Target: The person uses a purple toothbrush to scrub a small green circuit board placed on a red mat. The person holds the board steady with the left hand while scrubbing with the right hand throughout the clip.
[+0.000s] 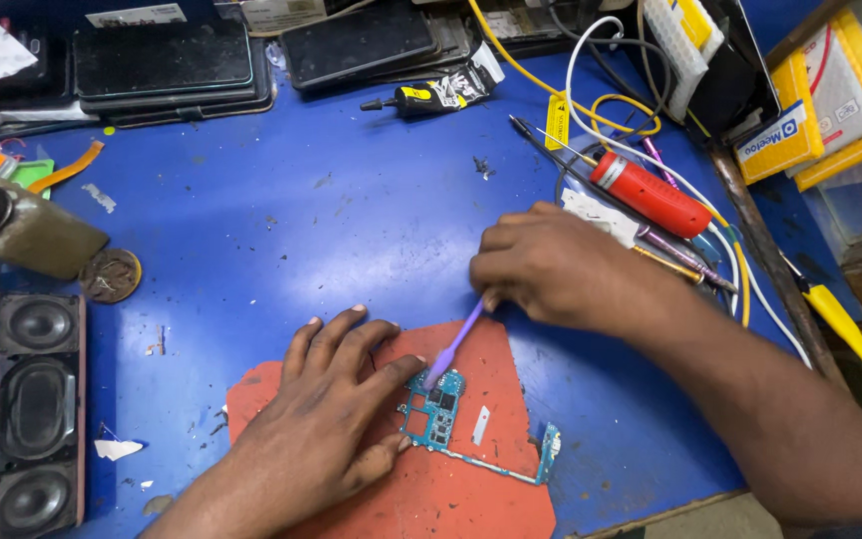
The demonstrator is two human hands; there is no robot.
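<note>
The right hand [551, 265] grips a thin purple plastic stick [453, 346], tip on a teal circuit board [433, 407] (flat on the orange rubbery mat [451, 489]); the left hand [326, 399], fingers spread open, pins the board.

A: What lies at the near edge of the table [331, 200]?

B: A mat [471, 499], with a circuit board [441, 409] on it. The left hand [326, 419] presses the board's left side; the right hand [551, 265], behind and to the right, touches a thin tool [456, 344] to the board's top.

A: And around them?

B: A speaker [27, 409] lies far left. Phones [167, 60] are stacked at the back, with a glue tube [436, 92] to their right. A screwdriver [650, 195] lies just behind the right hand.
</note>
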